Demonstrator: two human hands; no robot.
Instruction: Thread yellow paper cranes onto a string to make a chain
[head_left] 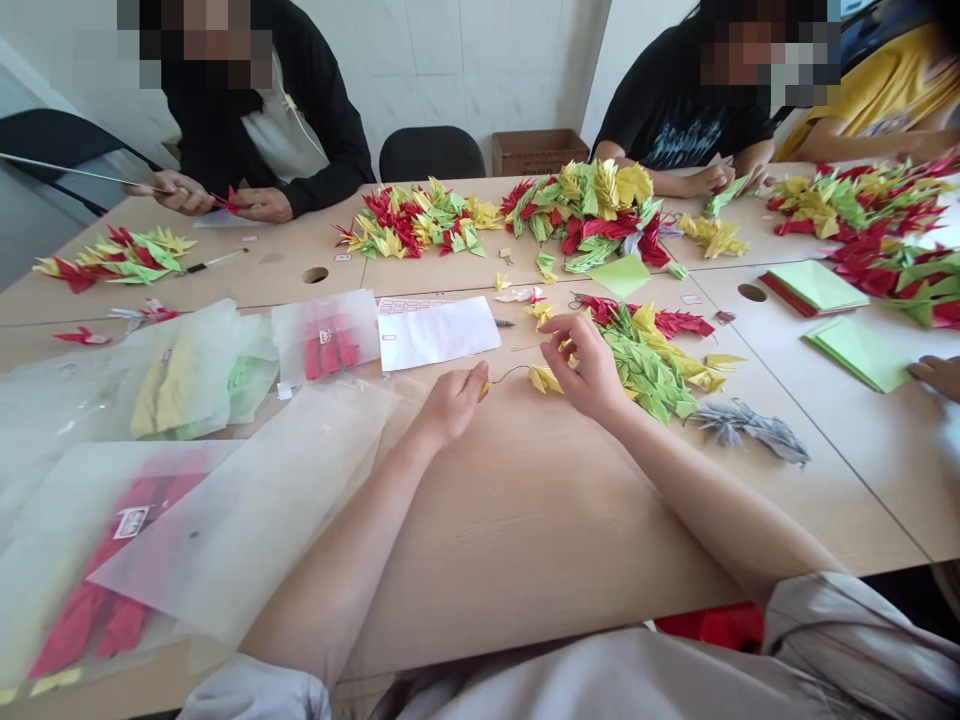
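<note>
My left hand [454, 405] is closed in a pinch at the middle of the table. Between its fingertips is the end of a thin dark cord [514, 369], with a small yellow bit beside it. The cord curves right to a yellow folded-paper piece [544, 380] lying just under my right hand [589, 370]. That hand is raised with bent fingers held apart, and nothing shows between them. Right beside it lies a pile of green folded-paper pieces [649, 365], with yellow and red ones around it. A grey bundle [754, 428] rests nearer me.
Clear plastic bags [187, 370] with coloured paper pieces cover the left side. A white sheet [439, 335] lies ahead. Larger heaps of folded paper [420, 220] line the far side. Green paper squares [859, 350] sit at right. Several people work around the table.
</note>
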